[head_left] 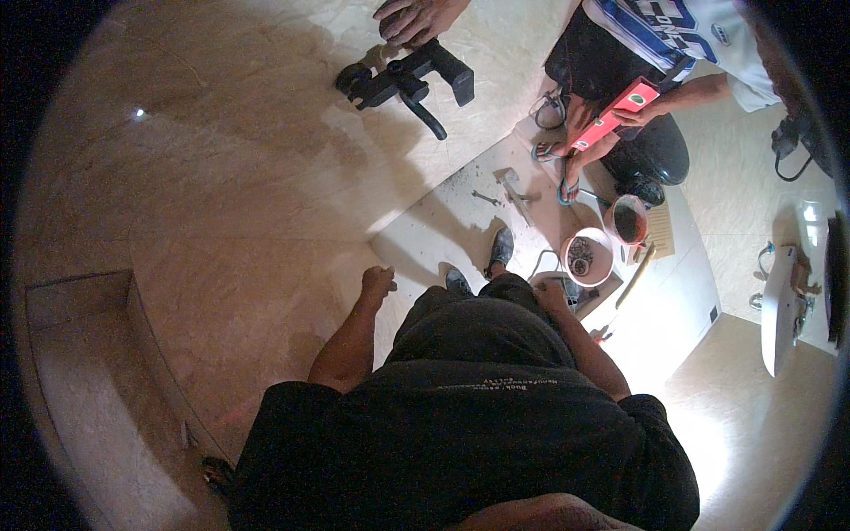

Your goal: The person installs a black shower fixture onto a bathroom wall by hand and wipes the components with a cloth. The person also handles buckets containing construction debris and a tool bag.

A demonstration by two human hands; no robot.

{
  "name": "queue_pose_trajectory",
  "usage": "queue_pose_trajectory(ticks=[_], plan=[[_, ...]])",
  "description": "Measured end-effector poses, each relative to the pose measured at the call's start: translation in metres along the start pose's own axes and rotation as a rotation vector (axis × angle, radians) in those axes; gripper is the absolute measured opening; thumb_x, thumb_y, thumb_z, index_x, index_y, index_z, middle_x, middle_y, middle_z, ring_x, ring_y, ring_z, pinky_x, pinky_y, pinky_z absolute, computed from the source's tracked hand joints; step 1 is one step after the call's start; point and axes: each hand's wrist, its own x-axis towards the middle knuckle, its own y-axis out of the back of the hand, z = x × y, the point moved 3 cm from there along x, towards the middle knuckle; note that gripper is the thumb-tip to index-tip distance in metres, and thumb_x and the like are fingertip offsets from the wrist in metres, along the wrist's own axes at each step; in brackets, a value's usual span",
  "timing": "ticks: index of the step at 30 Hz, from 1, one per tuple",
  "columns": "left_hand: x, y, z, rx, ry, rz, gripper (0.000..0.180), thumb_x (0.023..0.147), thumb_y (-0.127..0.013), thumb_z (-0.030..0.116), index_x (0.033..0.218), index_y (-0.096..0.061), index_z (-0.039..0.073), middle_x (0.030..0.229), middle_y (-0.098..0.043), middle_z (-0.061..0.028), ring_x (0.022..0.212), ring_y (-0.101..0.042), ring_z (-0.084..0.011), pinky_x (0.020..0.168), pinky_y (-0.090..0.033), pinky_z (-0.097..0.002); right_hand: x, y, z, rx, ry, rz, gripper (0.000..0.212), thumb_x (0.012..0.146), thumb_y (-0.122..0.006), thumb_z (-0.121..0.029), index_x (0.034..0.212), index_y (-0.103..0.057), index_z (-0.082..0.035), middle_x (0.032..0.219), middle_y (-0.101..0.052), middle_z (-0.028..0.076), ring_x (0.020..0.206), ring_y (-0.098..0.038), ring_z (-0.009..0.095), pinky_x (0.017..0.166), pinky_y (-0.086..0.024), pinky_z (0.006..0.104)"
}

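Observation:
My left hand (379,281) hangs beside the pale marbled wall, its fingers curled in with nothing seen in them. My right hand (551,294) is low at my right thigh, close to a pale bucket (601,259) with grey stuff inside; its fingers are too dark to make out. On the wall ahead is a black tap-like fixture (410,84) with a curved lever. Another person's hand (416,19) rests at its upper end. At the far right, a seated person's hands hold a red spirit level (615,113), tilted.
Behind the first bucket stands a second bucket (627,219) with dark contents. Trowel-like tools (515,196) and a yellow-handled tool (637,274) lie on the grey floor (443,217). A white basin (779,310) is at the right wall. A recessed niche (80,305) is at the left.

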Motion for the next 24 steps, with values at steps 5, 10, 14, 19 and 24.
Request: queue_pose_trajectory(ticks=[5, 10, 14, 19, 24], plan=[[-0.001, -0.008, 0.010, 0.009, 0.018, -0.019, 0.033, 0.088, -0.062, 0.030, 0.082, -0.063, -0.002, 0.065, -0.066, -0.0129, 0.048, -0.059, -0.0192, 0.043, -0.046, -0.0344, 0.009, 0.002, -0.009, 0.010, -0.064, -0.029, 0.031, 0.078, -0.069, -0.026, 0.096, -0.071, -0.001, 0.092, -0.070, 0.021, 0.089, -0.068, 0.037, 0.082, -0.053, 0.0433], [0.000, -0.010, 0.015, 0.026, 0.033, -0.028, 0.031, 0.088, -0.064, 0.029, 0.084, -0.064, -0.002, 0.066, -0.067, -0.0127, 0.047, -0.058, -0.0179, 0.043, -0.046, -0.0327, 0.007, 0.005, -0.002, 0.069, -0.045, 0.010, 0.029, 0.078, -0.070, -0.026, 0.090, -0.071, 0.001, 0.090, -0.071, 0.020, 0.088, -0.070, 0.032, 0.080, -0.053, 0.0416], [0.008, -0.004, 0.006, -0.099, -0.060, -0.007, 0.028, 0.087, -0.064, 0.026, 0.081, -0.062, -0.001, 0.065, -0.066, -0.0126, 0.050, -0.060, -0.0194, 0.047, -0.048, -0.0336, 0.010, 0.011, -0.020, 0.006, -0.126, -0.081, 0.029, 0.078, -0.069, -0.027, 0.089, -0.072, 0.000, 0.090, -0.071, 0.020, 0.088, -0.070, 0.032, 0.080, -0.053, 0.0417], [0.032, 0.007, 0.005, -0.100, -0.132, -0.045, 0.025, 0.086, -0.064, 0.023, 0.081, -0.059, -0.001, 0.064, -0.064, -0.0127, 0.053, -0.063, -0.0215, 0.050, -0.049, -0.0360, 0.009, 0.008, -0.020, -0.047, -0.210, -0.113, 0.028, 0.079, -0.066, -0.026, 0.091, -0.073, -0.001, 0.091, -0.071, 0.020, 0.090, -0.069, 0.033, 0.082, -0.052, 0.0422], [0.043, 0.018, 0.009, 0.320, -0.278, -0.088, 0.024, 0.084, -0.066, 0.022, 0.087, -0.060, -0.001, 0.074, -0.067, -0.0157, 0.056, -0.065, -0.0238, 0.058, -0.052, -0.0378, -0.005, -0.002, -0.010, 0.054, -0.120, -0.035, 0.033, 0.080, -0.064, -0.031, 0.091, -0.070, -0.002, 0.093, -0.068, 0.023, 0.093, -0.066, 0.040, 0.084, -0.050, 0.0499]])
